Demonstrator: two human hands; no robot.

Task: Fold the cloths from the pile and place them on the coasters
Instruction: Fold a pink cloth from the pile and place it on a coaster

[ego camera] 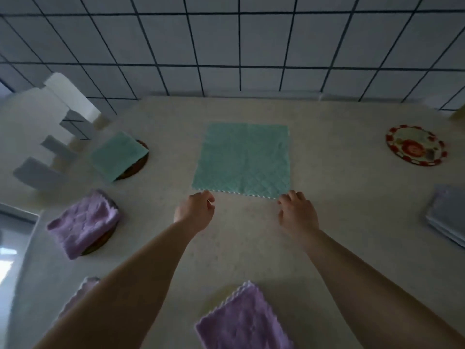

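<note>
A green cloth (242, 158) lies spread flat in the middle of the counter. My left hand (195, 211) is at its near left corner and my right hand (298, 212) at its near right corner, fingers curled at the scalloped edge. A folded green cloth (118, 154) sits on a brown coaster (141, 163) at the left. A folded purple cloth (84, 224) sits on another coaster (105, 239) nearer me. A purple cloth (247, 321) lies at the front, and another purple cloth (83, 289) shows behind my left forearm.
A red-patterned coaster (416, 144) lies bare at the far right. Grey folded items (446, 212) sit at the right edge. A white stepped rack (47, 127) stands at the far left against the tiled wall (239, 46).
</note>
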